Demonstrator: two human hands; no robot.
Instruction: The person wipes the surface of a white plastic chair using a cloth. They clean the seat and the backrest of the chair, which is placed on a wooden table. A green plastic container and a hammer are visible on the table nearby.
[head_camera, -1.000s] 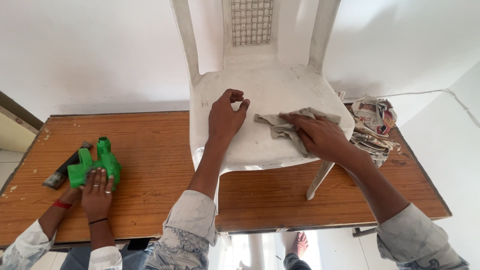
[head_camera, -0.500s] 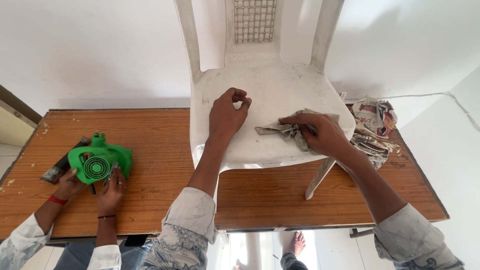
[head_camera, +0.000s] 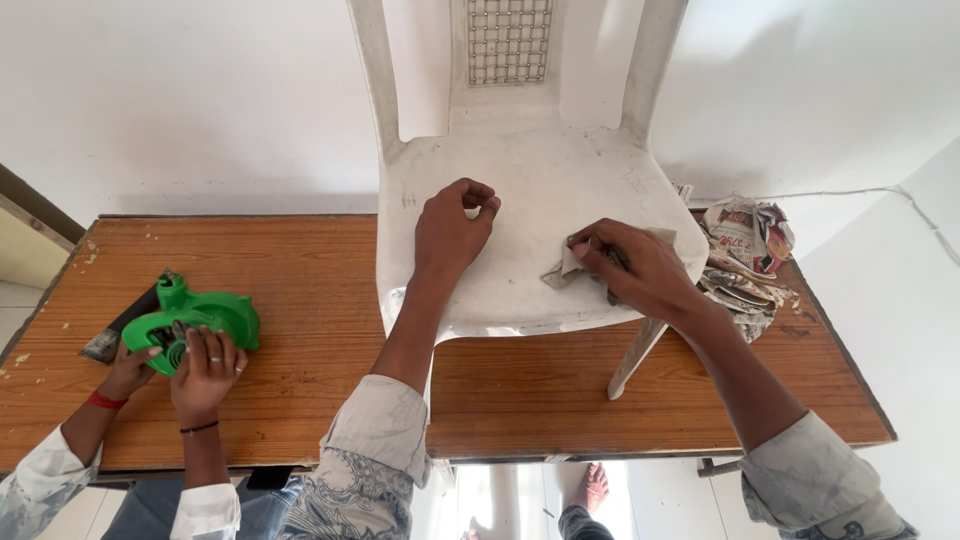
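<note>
We wipe the white plastic chair (head_camera: 520, 215) on the desk (head_camera: 300, 300), right hand (head_camera: 640, 265) gripping a crumpled rag (head_camera: 562, 272), left hand (head_camera: 452, 228) loosely curled and empty, bracing the seat; unwiped patches likely come next.

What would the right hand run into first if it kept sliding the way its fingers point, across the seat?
The right hand, pressing the cloth on the white chair's seat, points left. Bare seat comes first, then probably the left hand resting there, though it may pass just below it.

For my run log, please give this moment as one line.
left hand: resting on white chair seat | right hand: pressing grey cloth on seat
</note>
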